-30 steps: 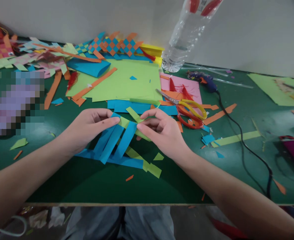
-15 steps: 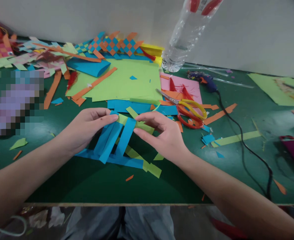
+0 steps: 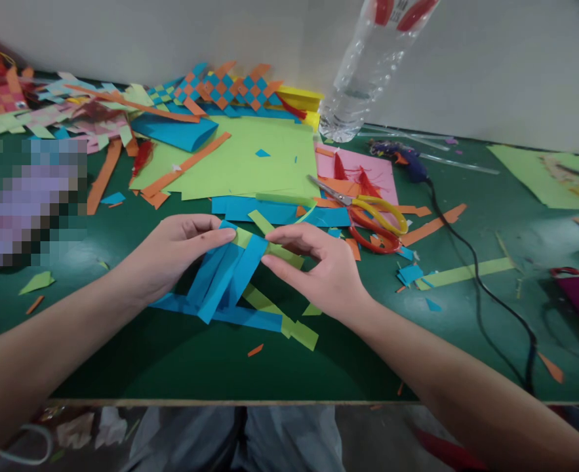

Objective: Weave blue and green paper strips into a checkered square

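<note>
In the head view, my left hand (image 3: 174,252) pinches the upper left end of a small weave of paper strips, thumb on top. Several blue paper strips (image 3: 240,278) hang down side by side from it, crossed near the top by a light green paper strip (image 3: 244,239). At the weave's right edge, my right hand (image 3: 319,265) has its thumb and index fingertips on the rightmost blue strip, where the green strip passes between them. Below the weave, another blue strip (image 3: 257,319) and some green strips (image 3: 303,334) lie on the green table (image 3: 171,367).
Scissors (image 3: 341,194) with yellow and red handles lie beyond my right hand. Green paper sheets (image 3: 254,167) and woven paper fish (image 3: 223,88) are farther back. A water bottle (image 3: 362,72) stands by the wall. A black cable (image 3: 466,252) crosses the right side.
The rightmost blue strip has slid left along the green strip, closing the gap to the blue strip beside it. My left hand has shifted very slightly right; the right hand stays nearly in place.
</note>
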`<state>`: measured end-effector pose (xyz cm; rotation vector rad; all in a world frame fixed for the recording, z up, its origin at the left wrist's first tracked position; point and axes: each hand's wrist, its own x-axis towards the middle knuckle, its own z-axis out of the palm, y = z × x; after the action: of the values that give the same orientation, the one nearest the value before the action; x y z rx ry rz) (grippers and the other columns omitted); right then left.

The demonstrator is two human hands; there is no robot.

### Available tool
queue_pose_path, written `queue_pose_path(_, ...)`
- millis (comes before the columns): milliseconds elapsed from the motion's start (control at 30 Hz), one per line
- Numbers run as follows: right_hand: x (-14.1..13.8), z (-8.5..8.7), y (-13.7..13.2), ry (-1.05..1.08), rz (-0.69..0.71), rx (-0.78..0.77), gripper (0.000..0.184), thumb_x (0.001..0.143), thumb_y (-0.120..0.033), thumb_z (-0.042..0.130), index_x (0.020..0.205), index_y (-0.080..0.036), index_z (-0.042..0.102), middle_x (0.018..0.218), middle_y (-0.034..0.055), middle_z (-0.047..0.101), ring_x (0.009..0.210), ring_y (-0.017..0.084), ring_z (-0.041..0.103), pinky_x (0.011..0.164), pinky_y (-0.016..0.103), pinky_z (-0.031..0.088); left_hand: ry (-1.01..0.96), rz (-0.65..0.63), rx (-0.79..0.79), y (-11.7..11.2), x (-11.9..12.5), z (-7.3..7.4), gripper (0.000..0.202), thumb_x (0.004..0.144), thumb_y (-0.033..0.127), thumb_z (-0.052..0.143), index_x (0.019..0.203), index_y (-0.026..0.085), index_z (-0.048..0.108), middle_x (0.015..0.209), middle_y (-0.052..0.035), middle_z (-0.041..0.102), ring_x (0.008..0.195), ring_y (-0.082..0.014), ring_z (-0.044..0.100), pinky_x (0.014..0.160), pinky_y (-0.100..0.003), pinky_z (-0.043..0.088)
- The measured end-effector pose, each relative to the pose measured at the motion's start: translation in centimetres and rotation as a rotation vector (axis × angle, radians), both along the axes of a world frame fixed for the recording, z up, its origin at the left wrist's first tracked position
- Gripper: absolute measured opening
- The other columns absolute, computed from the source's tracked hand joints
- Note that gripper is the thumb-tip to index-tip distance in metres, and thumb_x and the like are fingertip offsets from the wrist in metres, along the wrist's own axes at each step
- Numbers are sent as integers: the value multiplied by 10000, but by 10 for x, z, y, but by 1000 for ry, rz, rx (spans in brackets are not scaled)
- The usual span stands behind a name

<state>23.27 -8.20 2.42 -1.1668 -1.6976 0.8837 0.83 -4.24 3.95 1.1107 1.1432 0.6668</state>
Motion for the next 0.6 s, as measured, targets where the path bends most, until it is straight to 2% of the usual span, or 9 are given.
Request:
queue_pose_path(200,0,2,-1,-35,-3,-5,160,867,-342,772,1008,-267,764,1007,9,819,918,192,766,833,331,624,17,-6,6,2,-2,-3,356,737,455,849,703,180,627,557,49,584,468,-89,524,447,-201,460)
queue_pose_path(300,0,2,0,18,7,-43,178,864,-348,771,1016,-257,757,1026,18,818,954,199,775,857,337,630,9,-11,16,2,-2,-3,362,739,456,851,704,180,621,557,54,579,470,-86,515,446,-196,452)
queue_pose_path(467,1,1,4,167,63,-262,272,887,-413,752,1066,-210,730,931,23,814,712,149,773,740,301,644,20,-18,56,1,-3,-4,344,796,449,814,708,181,617,549,70,542,467,-71,479,439,-180,411)
queue_pose_path(600,3,-1,8,215,96,-369,303,843,-476,803,948,-196,750,863,14,804,665,146,768,687,276,634,58,-41,114,1,-5,-6,375,833,460,779,673,188,575,517,71,507,440,-70,452,424,-186,359)
